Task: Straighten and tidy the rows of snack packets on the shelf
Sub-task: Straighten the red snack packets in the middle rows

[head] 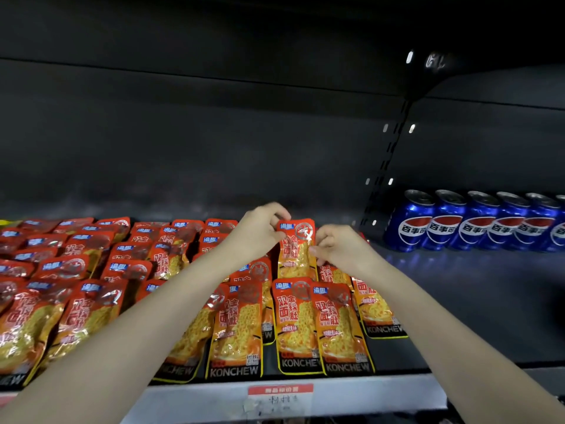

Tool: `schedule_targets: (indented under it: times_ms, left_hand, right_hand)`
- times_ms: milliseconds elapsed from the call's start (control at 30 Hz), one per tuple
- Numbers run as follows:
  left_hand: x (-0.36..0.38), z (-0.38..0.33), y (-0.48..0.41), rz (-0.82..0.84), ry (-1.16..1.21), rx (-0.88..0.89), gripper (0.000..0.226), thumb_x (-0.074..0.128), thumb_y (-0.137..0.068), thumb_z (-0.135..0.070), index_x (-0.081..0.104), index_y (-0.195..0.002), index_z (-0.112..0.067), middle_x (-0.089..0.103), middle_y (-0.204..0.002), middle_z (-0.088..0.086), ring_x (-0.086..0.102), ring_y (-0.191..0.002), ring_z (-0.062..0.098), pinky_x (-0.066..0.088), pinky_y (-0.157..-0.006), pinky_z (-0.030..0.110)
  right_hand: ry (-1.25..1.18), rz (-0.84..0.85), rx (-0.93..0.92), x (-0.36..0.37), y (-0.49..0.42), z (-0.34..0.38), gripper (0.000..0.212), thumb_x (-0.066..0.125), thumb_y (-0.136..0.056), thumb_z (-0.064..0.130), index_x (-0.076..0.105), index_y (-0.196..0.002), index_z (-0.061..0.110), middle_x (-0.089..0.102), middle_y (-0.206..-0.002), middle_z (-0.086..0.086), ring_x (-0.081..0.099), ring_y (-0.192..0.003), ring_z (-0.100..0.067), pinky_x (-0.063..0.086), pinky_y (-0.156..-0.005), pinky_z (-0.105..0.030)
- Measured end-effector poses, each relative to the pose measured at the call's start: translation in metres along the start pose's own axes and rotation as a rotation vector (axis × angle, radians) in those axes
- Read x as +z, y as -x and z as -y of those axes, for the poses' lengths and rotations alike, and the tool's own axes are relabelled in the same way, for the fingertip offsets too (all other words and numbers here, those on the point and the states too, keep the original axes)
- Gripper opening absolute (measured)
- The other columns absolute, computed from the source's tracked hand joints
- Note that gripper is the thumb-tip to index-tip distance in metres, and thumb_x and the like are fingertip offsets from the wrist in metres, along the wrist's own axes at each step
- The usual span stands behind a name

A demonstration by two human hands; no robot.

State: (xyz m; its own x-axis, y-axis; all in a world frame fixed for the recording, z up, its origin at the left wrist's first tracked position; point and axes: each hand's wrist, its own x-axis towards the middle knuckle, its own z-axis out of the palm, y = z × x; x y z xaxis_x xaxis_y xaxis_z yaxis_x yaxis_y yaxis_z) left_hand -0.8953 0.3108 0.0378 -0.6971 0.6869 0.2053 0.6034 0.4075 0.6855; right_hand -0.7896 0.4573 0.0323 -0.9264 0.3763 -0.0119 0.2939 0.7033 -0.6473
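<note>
Both hands pinch one KONCHEW packet [296, 249]: left hand [260, 231] on its top-left corner, right hand [337, 247] on its right edge, likely squaring it left of the Pepsi cans [477, 223].

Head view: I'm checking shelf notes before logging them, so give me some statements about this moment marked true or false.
1. Both hands hold one packet by its edges. True.
2. The cans stand left of the packets. False: they stand to the right.
3. The held packet is at the back of the shelf. True.
4. The left hand rests on a can. False: it pinches the packet's top left edge.
5. The right hand grips the packet's right edge. True.
</note>
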Motion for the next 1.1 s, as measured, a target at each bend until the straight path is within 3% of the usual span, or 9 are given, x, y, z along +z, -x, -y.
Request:
schedule_targets:
  times_ms: [100, 200, 267, 367, 600, 700, 900, 1000, 1100]
  left_hand:
    - [0.004, 0.006, 0.006, 0.053, -0.015, -0.018, 0.025, 0.062, -0.089, -0.013, 0.058, -0.111, -0.023, 0.058, -0.094, -0.006, 0.061, -0.093, 0.011, 0.048, -0.076, 0.021]
    - [0.005, 0.009, 0.01, 0.116, -0.052, -0.031, 0.022, 0.062, -0.089, -0.019, 0.059, -0.109, -0.028, 0.057, -0.102, -0.005, 0.058, -0.096, 0.01, 0.045, -0.074, 0.02]
    - [0.005, 0.009, 0.011, 0.123, -0.06, -0.03, 0.022, 0.062, -0.09, -0.02, 0.059, -0.11, -0.029, 0.058, -0.104, -0.005, 0.058, -0.096, 0.009, 0.046, -0.074, 0.02]
    - [0.005, 0.01, 0.014, 0.131, -0.133, -0.003, 0.027, 0.059, -0.091, -0.021, 0.059, -0.118, -0.028, 0.059, -0.105, -0.006, 0.056, -0.105, 0.012, 0.047, -0.087, 0.026]
    - [0.01, 0.016, 0.022, 0.219, -0.39, 0.097, 0.021, 0.051, -0.094, -0.026, 0.061, -0.113, -0.025, 0.059, -0.119, -0.005, 0.033, -0.124, 0.017, 0.032, -0.105, 0.037]
    - [0.011, 0.015, 0.024, 0.222, -0.43, 0.103, 0.021, 0.049, -0.095, -0.025, 0.061, -0.112, -0.025, 0.056, -0.123, -0.006, 0.032, -0.125, 0.016, 0.031, -0.107, 0.041]
    - [0.016, 0.018, 0.019, 0.119, -0.47, 0.073, 0.027, 0.041, -0.098, -0.019, 0.061, -0.116, -0.024, 0.06, -0.12, -0.004, 0.035, -0.124, 0.019, 0.033, -0.104, 0.041]
    - [0.019, 0.012, 0.012, 0.093, -0.492, 0.015, 0.023, 0.048, -0.097, -0.025, 0.063, -0.113, -0.024, 0.064, -0.114, 0.002, 0.037, -0.123, 0.023, 0.033, -0.104, 0.041]
    - [0.022, 0.007, 0.004, 0.105, -0.461, -0.045, 0.018, 0.058, -0.091, -0.026, 0.069, -0.105, -0.026, 0.067, -0.109, 0.002, 0.038, -0.122, 0.026, 0.033, -0.102, 0.041]
  right_hand:
    - [0.023, 0.005, -0.029, 0.002, 0.005, 0.001, 0.032, 0.062, -0.091, 0.025, 0.051, -0.12, 0.017, 0.071, -0.09, -0.001, 0.067, -0.081, -0.012, 0.053, -0.073, -0.029]
    - [0.092, -0.047, -0.088, 0.003, 0.007, 0.006, 0.035, 0.059, -0.093, 0.027, 0.049, -0.126, 0.022, 0.071, -0.085, -0.004, 0.068, -0.08, -0.021, 0.054, -0.075, -0.038]
    - [0.105, -0.054, -0.1, 0.004, 0.008, 0.007, 0.032, 0.057, -0.094, 0.028, 0.051, -0.125, 0.023, 0.07, -0.084, -0.006, 0.067, -0.079, -0.023, 0.053, -0.074, -0.039]
    - [0.128, -0.045, -0.095, 0.005, 0.009, 0.007, 0.023, 0.055, -0.095, 0.025, 0.057, -0.117, 0.021, 0.068, -0.084, -0.004, 0.065, -0.078, -0.017, 0.051, -0.07, -0.032]
    - [0.198, -0.002, -0.123, 0.015, 0.017, 0.005, 0.004, 0.058, -0.093, 0.025, 0.061, -0.092, 0.022, 0.062, -0.079, 0.01, 0.059, -0.072, -0.006, 0.04, -0.057, -0.016]
    - [0.264, -0.012, -0.141, 0.019, 0.017, 0.005, 0.008, 0.057, -0.094, 0.025, 0.064, -0.095, 0.02, 0.065, -0.094, 0.006, 0.061, -0.085, -0.008, 0.043, -0.064, -0.017]
    - [0.296, -0.036, -0.11, 0.012, 0.011, 0.008, 0.021, 0.049, -0.097, 0.016, 0.067, -0.1, 0.007, 0.068, -0.101, -0.001, 0.062, -0.086, -0.015, 0.041, -0.064, -0.02]
    - [0.303, -0.058, -0.075, 0.013, 0.003, 0.011, 0.02, 0.05, -0.097, 0.017, 0.066, -0.105, 0.007, 0.066, -0.089, -0.006, 0.053, -0.068, -0.013, 0.03, -0.048, -0.014]
    - [0.253, 0.015, -0.029, 0.014, -0.004, 0.013, 0.018, 0.056, -0.093, 0.017, 0.071, -0.092, 0.007, 0.068, -0.081, -0.008, 0.062, -0.071, -0.022, 0.039, -0.052, -0.02]
